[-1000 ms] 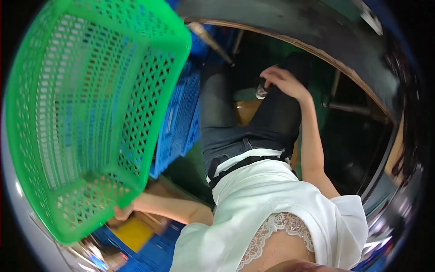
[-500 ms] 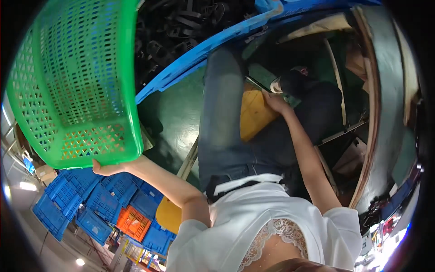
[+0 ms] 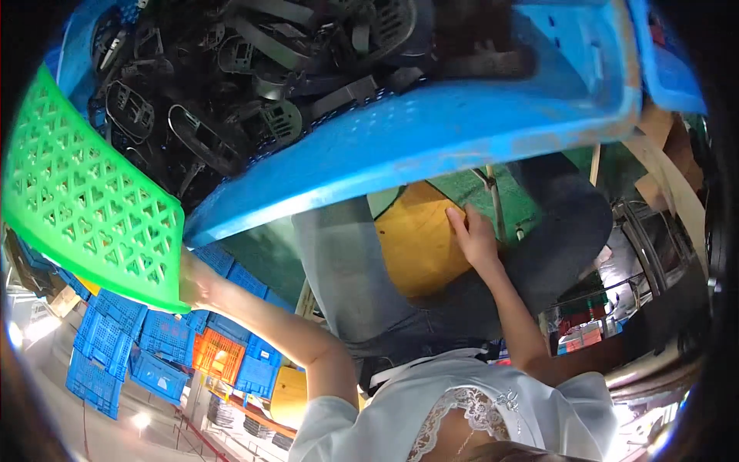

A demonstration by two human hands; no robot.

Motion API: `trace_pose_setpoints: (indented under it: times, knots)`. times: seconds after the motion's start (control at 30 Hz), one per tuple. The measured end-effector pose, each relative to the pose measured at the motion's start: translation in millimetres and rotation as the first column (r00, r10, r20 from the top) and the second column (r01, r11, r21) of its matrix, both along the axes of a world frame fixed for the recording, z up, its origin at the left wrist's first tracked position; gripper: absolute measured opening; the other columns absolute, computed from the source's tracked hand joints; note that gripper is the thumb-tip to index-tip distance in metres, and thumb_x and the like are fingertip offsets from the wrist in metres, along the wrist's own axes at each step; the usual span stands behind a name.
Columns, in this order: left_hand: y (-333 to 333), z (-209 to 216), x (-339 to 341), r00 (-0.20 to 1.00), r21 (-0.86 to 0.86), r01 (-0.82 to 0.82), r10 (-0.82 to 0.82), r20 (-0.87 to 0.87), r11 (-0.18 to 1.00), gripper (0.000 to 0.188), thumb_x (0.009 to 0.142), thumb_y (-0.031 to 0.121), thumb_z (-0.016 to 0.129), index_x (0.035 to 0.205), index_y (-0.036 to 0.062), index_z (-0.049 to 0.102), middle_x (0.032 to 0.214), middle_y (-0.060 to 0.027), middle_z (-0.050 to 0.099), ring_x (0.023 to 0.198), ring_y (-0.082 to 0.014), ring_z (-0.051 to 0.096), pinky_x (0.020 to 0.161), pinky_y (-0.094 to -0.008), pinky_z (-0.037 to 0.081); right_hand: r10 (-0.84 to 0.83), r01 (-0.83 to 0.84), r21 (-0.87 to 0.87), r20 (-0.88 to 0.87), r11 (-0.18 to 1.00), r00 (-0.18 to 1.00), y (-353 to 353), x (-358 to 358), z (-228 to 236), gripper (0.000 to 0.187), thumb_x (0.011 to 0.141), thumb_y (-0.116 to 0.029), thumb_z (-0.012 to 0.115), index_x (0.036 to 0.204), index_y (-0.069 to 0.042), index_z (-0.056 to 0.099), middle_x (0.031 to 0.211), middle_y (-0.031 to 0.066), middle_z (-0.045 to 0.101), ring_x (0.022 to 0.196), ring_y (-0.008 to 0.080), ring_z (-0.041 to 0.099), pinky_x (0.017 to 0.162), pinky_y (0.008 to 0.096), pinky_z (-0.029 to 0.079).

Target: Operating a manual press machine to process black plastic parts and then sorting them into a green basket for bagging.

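Though tilted, basket (image 3: 96,189) in left grip (image 3: 202,283).

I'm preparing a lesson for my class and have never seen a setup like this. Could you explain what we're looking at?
There is no machine here: these are a person's own bare hands. A wide fisheye camera on the person's head looks down, so straight edges bend near the rim.

The left hand grips the end of a green basket with patterned holes. The right hand is at the edge of a yellow panel between the legs; whether it grips it is unclear.

In front is a blue crate holding a jumble of black, strap-like pieces. More blue crates and an orange one appear at lower left.
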State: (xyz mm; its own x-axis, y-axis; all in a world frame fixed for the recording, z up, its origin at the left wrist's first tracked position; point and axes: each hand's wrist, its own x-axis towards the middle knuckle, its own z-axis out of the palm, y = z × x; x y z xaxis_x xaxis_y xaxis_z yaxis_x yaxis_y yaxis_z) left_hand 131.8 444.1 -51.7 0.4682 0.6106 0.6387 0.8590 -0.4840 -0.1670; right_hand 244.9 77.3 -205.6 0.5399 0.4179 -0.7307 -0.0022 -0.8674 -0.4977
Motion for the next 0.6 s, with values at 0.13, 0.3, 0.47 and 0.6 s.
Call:
trace_pose_setpoints:
  times: [0.13, 0.3, 0.47, 0.6]
  knots:
    - [1, -1, -4, 0.953, -0.184, 0.067, -0.009, 0.303, 0.981, 0.042, 0.063, 0.016, 0.070, 0.095, -0.0063, 0.055, 0.096, -0.0126, 0.059, 0.080, -0.0238, 0.058, 0.069, -0.0363, 0.049, -0.082, 0.084, 0.021, -0.085, 0.996, 0.993, -23, 8, 7, 0.040, 0.086, -0.034, 0.047, 0.072, 0.003, 0.046, 0.058, 0.0189, 0.046, 0.054, 0.0325, 0.047, 0.050, 0.0382, 0.032]
    - [-1, 3, -11, 0.751, -0.340, 0.257, 0.034, 0.659, 0.905, 0.051, 0.067, 0.018, 0.064, 0.107, -0.0074, 0.047, 0.108, -0.0165, 0.051, 0.093, -0.0271, 0.052, 0.077, -0.0404, 0.046, -0.093, 0.097, 0.026, -0.144, 0.995, 0.985, -23, 26, -3, 0.035, 0.086, -0.028, 0.048, 0.071, 0.003, 0.047, 0.057, 0.0198, 0.042, 0.050, 0.0314, 0.041, 0.050, 0.0383, 0.031]
    - [-6, -9, -8, 0.443, -0.349, 0.467, 0.126, 0.887, 0.812, 0.057, 0.071, 0.020, 0.059, 0.117, -0.0082, 0.040, 0.119, -0.0196, 0.045, 0.104, -0.0296, 0.048, 0.084, -0.0436, 0.044, 0.308, -0.395, 0.070, 0.509, 0.916, 0.804, -12, 64, -124, 0.029, 0.087, -0.028, 0.046, 0.092, -0.002, 0.056, 0.087, 0.0182, 0.056, 0.086, 0.0302, 0.052, 0.078, 0.0394, 0.041]
    - [-12, 16, -4, -0.125, -0.397, 0.571, 0.554, 0.823, 0.719, 0.057, 0.074, 0.029, 0.047, 0.122, -0.0012, 0.037, 0.122, -0.0194, 0.039, 0.110, -0.0311, 0.042, 0.088, -0.0479, 0.040, 0.319, -0.447, 0.139, 0.520, 0.883, 0.793, -57, 44, -121, 0.028, 0.087, -0.028, 0.046, 0.094, -0.003, 0.056, 0.088, 0.0177, 0.056, 0.087, 0.0296, 0.052, 0.078, 0.0390, 0.041]
